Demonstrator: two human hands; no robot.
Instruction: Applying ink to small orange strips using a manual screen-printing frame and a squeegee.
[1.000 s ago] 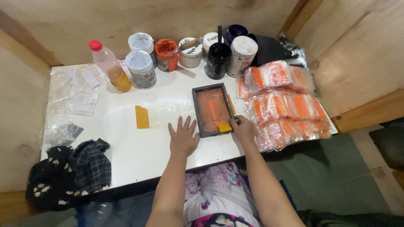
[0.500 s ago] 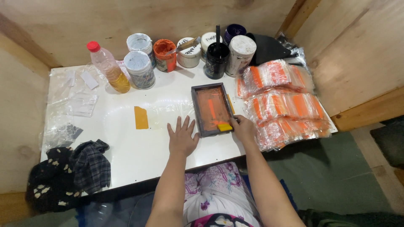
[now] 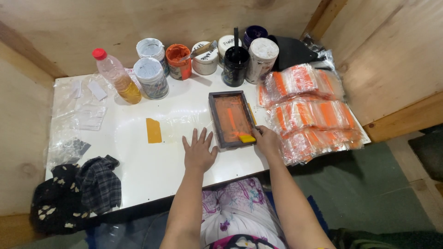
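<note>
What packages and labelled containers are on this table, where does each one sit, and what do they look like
Plastic packets: right side of the table, stacked in rows, clear with orange contents.
Paint tubs: along the back edge, round, white, orange and dark, some labelled.
Bottle: back left, clear plastic, red cap, amber liquid.
Empty clear bags: left side, flat, transparent.
Orange card: middle, small flat rectangle, left of the left hand.

free: table point(image 3: 138, 161) left-centre | blocked: jars point(image 3: 184, 62) behind, packets point(image 3: 309, 110) right

warm, even light from above; soft glare on the white counter point(image 3: 152, 170), faint shadows, sharp centre, edges slightly bowed.
</note>
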